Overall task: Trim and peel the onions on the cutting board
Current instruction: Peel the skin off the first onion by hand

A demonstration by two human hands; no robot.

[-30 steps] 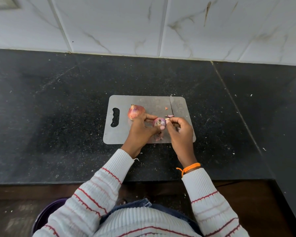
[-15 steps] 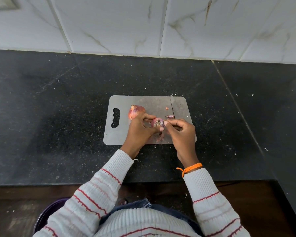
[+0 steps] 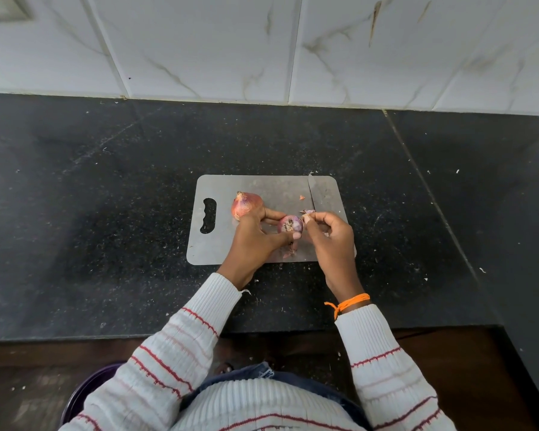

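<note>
A small onion [image 3: 290,224] is held just above the cutting board [image 3: 262,186], root end up, gripped by the left hand [image 3: 255,241] with thumb below and fingers behind. A bit of skin [image 3: 305,216] is pinched at the onion's right side by the fingertips of the right hand [image 3: 330,234]; both hands are close together, nearly touching across the onion. Step judged as peeling. To be done well: onion to be kept steady by the left hand, skin to be pulled away and down in one strip, then the onion turned so the next strip is reached; pulled bits dropped on the board, not the bench [image 3: 106,213]. A second onion [image 3: 246,205], skin on, lies on the board just behind the left hand, touching or almost touching the knuckles. A knife [image 3: 312,194] lies on the board's right part, beyond the right hand, blade pointing away; not held. Scraps [image 3: 302,197] are seen by the blade, more skin [image 3: 290,251] under the hands. Task judged partway: one onion in hand, one untouched.
</note>
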